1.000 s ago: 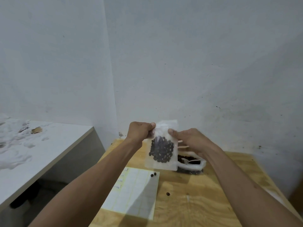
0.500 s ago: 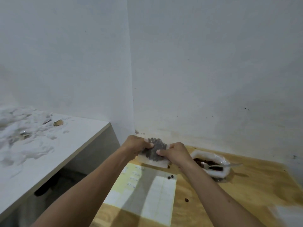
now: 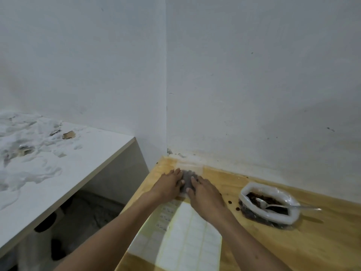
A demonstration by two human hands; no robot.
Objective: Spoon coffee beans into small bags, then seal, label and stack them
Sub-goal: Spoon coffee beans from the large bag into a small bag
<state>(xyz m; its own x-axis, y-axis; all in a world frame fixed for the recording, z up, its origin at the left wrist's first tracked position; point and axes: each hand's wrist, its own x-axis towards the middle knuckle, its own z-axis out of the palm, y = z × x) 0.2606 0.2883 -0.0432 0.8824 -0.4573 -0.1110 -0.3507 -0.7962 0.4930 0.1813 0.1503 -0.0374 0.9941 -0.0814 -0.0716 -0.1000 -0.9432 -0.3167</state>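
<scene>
White walls meet above a wooden table at lower right. At centre, left hand and right hand press flat, fingers straight, on the bag of beans near the table's far corner. Label sheet lies below; bean pouch with spoon sits right.

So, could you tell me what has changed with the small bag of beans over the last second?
The small bag came down from mid-air, where both hands pinched its top, onto the table near the corner. The left hand and right hand now press it flat. The bean pouch, spoon and label sheet stayed put.
</scene>
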